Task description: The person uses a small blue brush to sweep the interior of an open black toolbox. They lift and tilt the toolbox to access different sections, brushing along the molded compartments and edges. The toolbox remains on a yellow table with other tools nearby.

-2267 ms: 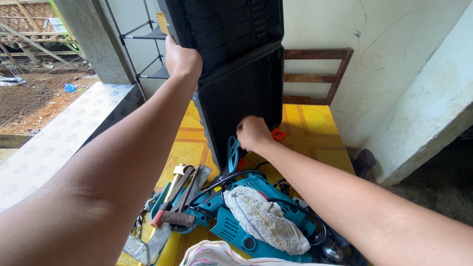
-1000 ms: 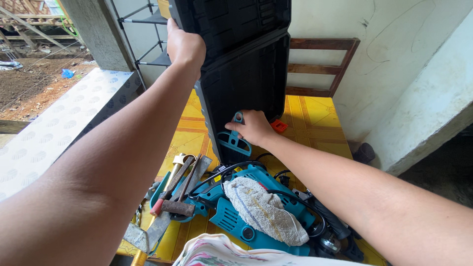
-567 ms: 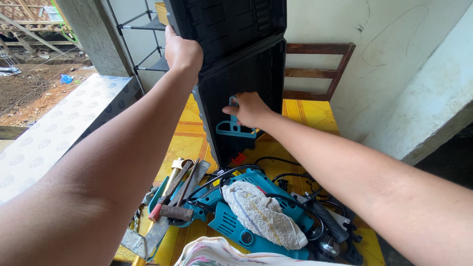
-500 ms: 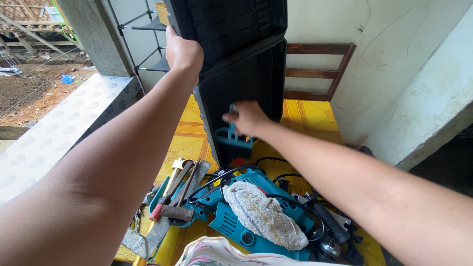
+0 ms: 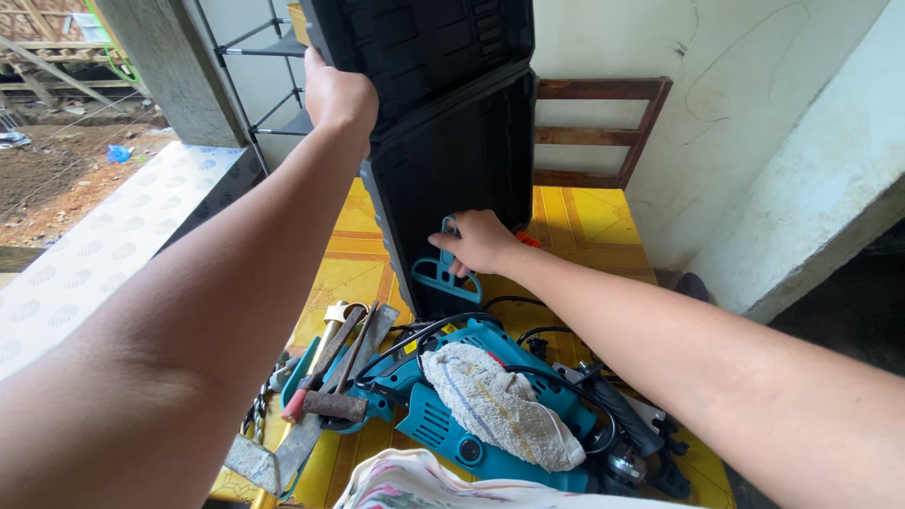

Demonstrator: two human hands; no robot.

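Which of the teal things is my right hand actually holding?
The small teal bracket inside the black case; the right hand grips it. The teal power tool lies untouched below.

A yellow patterned bench (image 5: pixel 594 221) carries the tools. Near the middle lies a teal power tool (image 5: pixel 452 429) with a black cord (image 5: pixel 443 330), and a dirty white rag (image 5: pixel 495 405) lies over it. To its left lie a rusty hammer (image 5: pixel 330 401) and a flat trowel (image 5: pixel 283 452). To the right lies a black grinder (image 5: pixel 627 443). At the far side a brown wooden frame (image 5: pixel 603 132) leans on the white wall (image 5: pixel 754 94). A metal rack (image 5: pixel 273 66) stands far left, beside a grey pillar (image 5: pixel 160 66). Flowered cloth (image 5: pixel 424 485) shows at the near edge.
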